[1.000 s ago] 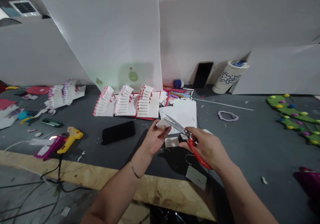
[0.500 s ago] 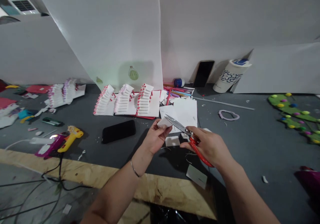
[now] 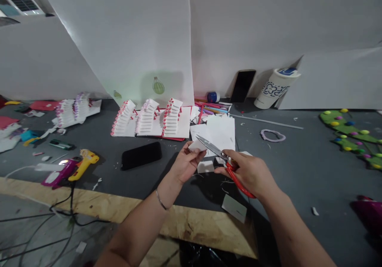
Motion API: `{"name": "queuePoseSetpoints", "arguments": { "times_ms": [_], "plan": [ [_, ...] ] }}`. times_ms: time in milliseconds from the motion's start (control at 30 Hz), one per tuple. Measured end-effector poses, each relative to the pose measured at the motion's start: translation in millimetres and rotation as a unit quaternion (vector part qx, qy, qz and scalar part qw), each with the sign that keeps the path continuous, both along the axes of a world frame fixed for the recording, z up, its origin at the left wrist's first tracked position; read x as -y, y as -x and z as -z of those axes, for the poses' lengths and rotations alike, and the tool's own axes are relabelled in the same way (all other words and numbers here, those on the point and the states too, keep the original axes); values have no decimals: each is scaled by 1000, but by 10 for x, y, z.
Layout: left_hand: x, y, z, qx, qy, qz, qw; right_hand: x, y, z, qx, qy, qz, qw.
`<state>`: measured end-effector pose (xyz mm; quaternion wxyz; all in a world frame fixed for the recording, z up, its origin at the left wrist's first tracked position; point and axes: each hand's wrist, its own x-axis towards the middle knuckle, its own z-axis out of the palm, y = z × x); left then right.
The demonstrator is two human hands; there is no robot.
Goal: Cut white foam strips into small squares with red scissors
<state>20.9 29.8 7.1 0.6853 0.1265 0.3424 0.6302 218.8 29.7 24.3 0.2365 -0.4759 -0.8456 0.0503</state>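
My left hand (image 3: pixel 185 164) pinches a small white foam piece (image 3: pixel 196 145) above the dark table (image 3: pixel 298 163). My right hand (image 3: pixel 249 173) grips red-handled scissors (image 3: pixel 222 159), and the steel blades point up-left and meet the foam piece. Another white foam scrap (image 3: pixel 205 166) lies on the table just below the blades. White sheets (image 3: pixel 219 133) lie right behind both hands.
A black phone (image 3: pixel 141 155) lies left of my hands. Two glue guns (image 3: pixel 70 169) with cords sit at the left. Rows of white and pink paper pieces (image 3: pixel 147 119) stand behind. A paper cup (image 3: pixel 276 88), a leaning phone (image 3: pixel 242 86), green felt shapes (image 3: pixel 350 133) and a grey card (image 3: pixel 234 208) are around.
Hands and scissors stay nearly still on the foam piece; the view has drifted slightly.
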Motion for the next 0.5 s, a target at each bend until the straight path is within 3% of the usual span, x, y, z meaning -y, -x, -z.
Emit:
{"name": "queuePoseSetpoints", "arguments": {
  "times_ms": [500],
  "plan": [
    [-3,20,11,7,-6,7,1000,-13,39,-26,-32,73,-1,997]
  ]
}}
